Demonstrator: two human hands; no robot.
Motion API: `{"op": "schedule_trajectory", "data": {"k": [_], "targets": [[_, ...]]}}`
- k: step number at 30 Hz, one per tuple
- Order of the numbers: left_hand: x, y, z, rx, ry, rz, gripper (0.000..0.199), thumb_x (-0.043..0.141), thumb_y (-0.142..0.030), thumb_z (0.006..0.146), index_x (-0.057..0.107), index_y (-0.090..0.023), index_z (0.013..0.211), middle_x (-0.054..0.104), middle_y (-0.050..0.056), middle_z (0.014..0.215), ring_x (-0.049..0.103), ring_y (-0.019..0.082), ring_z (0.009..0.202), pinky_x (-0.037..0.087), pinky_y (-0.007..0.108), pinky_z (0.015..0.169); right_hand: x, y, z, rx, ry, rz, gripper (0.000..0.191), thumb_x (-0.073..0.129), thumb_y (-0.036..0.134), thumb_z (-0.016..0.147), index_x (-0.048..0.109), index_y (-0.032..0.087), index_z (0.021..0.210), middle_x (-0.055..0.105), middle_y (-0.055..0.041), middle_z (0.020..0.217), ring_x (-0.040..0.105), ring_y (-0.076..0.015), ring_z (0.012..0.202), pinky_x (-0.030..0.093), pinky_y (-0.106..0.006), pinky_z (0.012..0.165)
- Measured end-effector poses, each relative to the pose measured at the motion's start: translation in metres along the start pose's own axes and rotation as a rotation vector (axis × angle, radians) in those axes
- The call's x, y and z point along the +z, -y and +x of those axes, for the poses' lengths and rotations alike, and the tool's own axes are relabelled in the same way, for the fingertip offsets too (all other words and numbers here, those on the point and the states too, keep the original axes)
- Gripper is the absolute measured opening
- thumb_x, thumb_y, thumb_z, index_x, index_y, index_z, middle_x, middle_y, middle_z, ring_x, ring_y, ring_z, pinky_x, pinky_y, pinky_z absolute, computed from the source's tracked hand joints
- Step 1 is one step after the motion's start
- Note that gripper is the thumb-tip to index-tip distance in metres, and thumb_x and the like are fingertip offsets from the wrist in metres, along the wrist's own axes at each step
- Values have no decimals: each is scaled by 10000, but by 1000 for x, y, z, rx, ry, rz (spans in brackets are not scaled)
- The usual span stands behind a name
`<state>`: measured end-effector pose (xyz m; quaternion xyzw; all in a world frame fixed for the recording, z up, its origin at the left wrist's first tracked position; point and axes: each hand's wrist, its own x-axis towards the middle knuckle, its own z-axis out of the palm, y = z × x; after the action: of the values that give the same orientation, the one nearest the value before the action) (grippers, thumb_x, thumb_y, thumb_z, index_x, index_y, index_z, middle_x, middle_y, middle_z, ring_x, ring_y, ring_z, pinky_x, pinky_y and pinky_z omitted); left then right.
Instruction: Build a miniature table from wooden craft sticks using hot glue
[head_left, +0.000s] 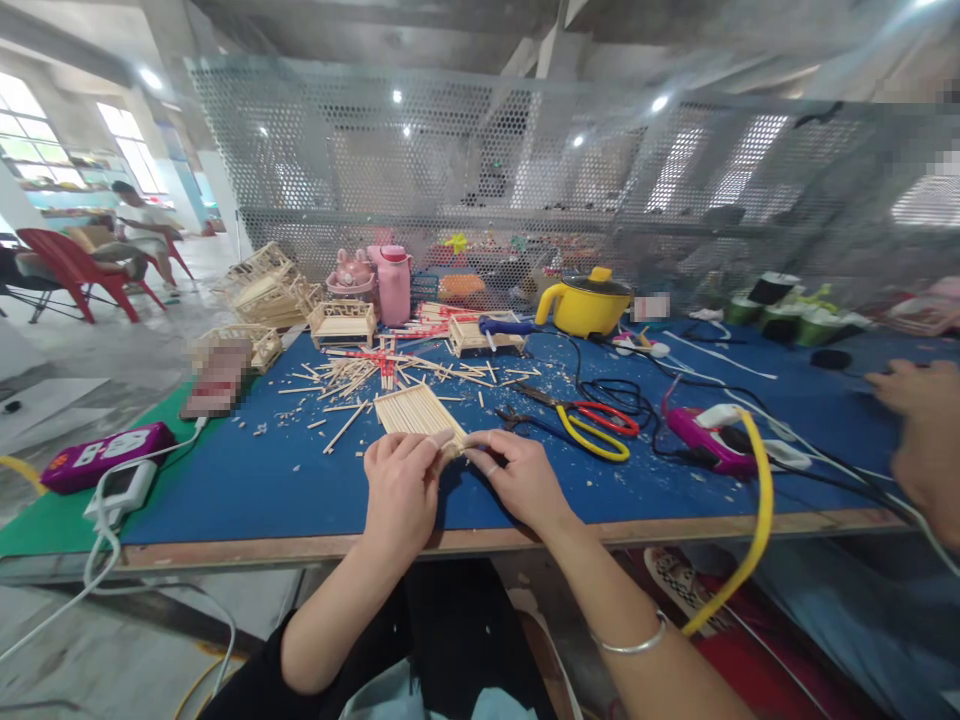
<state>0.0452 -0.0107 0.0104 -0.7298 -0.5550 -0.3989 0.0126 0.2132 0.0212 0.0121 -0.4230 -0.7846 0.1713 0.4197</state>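
1. near the front edge of the bench [251, 495], the left hand [400, 482] and right hand [521, 478] pinch the near end of a slatted stick panel [415, 411].
2. gentle, even pressure should keep it flat.
3. right of it, scissors [564, 413]; beyond it, loose sticks [360, 371].
4. near the far edge, a yellow pot [589, 312].

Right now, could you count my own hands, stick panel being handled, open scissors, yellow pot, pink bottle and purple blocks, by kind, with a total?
Hands: 2
Stick panel: 1
Scissors: 1
Yellow pot: 1
Pink bottle: 1
Purple blocks: 2
Total: 8
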Motion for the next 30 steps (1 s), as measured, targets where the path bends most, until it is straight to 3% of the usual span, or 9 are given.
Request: {"op": "schedule_trajectory", "data": {"k": [3, 6, 11, 15, 19, 30], "targets": [[-4, 4, -7, 27, -6, -35, 358, 477, -289, 906, 529, -201, 1249, 655, 87, 1016, 525, 245, 980, 388, 427, 887, 0, -1, 1, 17, -8, -3, 137, 590, 229, 846, 706, 247, 915, 730, -20, 920, 668, -184, 872, 501, -309, 818], [-14, 17, -21, -9, -90, -83, 463, 591, -347, 838, 502, -181, 1262, 583, 124, 1169, 495, 260, 1105, 406, 423, 946, 0, -1, 1, 21, -3, 1, 145, 588, 230, 844, 713, 252, 913, 736, -18, 911, 675, -187, 860, 505, -310, 812], [-25, 30, -38, -191, -154, -161, 208, 604, -327, 838, 651, -220, 1009, 672, 52, 969, 609, 201, 957, 486, 330, 859, -1, -1, 1, 24, 8, -7, 157, 589, 220, 845, 717, 256, 929, 738, -5, 925, 674, -183, 876, 496, -302, 818], [-22, 24, -36, -150, -128, -201, 211, 565, -278, 868, 661, -199, 1039, 697, 41, 919, 648, 161, 871, 508, 266, 794, 0, -2, 1, 24, 12, -20, 159, 583, 236, 850, 716, 257, 935, 742, -5, 926, 680, -192, 882, 500, -308, 814], [-18, 20, -30, -120, -116, -171, 182, 555, -272, 875, 705, -200, 949, 710, 41, 897, 665, 148, 812, 518, 238, 743, 0, -1, -1, 25, 1, -35, 161, 588, 250, 845, 712, 262, 948, 742, -7, 943, 685, -197, 883, 507, -312, 820], [-27, 37, -20, -120, -29, -187, 194, 573, -292, 852, 736, -235, 939, 712, 33, 896, 665, 152, 783, 521, 248, 723, 0, 0, -2, 102, 36, 45, 174, 606, 206, 794, 674, 252, 948, 733, 4, 865, 683, -173, 797, 520, -291, 749]]}}
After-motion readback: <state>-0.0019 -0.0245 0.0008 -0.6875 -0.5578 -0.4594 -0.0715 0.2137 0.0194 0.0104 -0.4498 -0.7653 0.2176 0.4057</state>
